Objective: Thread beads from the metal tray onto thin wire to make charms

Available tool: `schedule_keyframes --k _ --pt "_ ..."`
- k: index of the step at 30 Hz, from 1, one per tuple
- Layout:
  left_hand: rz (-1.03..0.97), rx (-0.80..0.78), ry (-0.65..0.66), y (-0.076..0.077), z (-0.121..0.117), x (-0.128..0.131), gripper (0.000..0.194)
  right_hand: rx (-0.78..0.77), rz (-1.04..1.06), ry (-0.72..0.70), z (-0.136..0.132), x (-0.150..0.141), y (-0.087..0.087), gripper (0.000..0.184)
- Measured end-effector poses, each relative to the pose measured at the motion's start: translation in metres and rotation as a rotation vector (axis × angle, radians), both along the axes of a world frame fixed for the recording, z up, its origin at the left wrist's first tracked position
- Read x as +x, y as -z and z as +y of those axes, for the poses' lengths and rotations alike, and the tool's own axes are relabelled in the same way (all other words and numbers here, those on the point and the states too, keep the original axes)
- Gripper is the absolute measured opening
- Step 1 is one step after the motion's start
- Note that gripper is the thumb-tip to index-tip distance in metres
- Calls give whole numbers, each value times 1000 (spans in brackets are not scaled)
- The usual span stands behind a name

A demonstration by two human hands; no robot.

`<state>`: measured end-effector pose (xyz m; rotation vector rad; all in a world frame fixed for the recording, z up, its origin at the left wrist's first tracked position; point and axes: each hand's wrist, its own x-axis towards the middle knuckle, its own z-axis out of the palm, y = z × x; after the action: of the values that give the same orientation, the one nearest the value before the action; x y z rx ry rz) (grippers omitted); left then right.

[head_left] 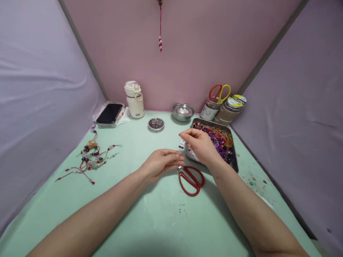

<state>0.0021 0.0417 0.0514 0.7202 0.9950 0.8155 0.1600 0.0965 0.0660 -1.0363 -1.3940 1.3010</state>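
Note:
My left hand (163, 163) hovers over the middle of the table, thumb pressed toward the fingertips. Something tiny and clear seems to glint at its fingertips, too small to name. Higher and to the right, my right hand (197, 142) makes a pinch in front of a dark metal tray (235, 160); whatever it holds, if anything, cannot be made out. Purple beads (221, 141) and tangled coloured cords fill much of that tray. Red-handled scissors (198, 184) lie just below the left fingertips, their blades mostly hidden by the hand. A small white label card (182, 144) shows between the hands.
Beaded red-cord strands (92, 157) lie at the left. Along the back stand a phone (109, 113), a cream bottle (134, 100), a round flat case (156, 124), a steel bowl (183, 112), a jar with scissors (210, 109) and a lidded jar (227, 112). A beaded cord (160, 32) hangs above.

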Motion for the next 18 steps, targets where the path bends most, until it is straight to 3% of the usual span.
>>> schedule_keyframes --k 4,9,13,18 --pt "-37 -14 -97 1 1 1 26 45 -26 -15 -2 0 -2 20" --pt "-131 -164 -177 1 7 -1 16 87 -118 -12 -3 -1 -4 16" --pt "-215 -247 -198 6 12 -2 18 92 -222 -188 -7 -2 -8 11" --pt "-262 -185 -227 13 15 -4 20 64 -291 -294 -11 -4 -11 10"
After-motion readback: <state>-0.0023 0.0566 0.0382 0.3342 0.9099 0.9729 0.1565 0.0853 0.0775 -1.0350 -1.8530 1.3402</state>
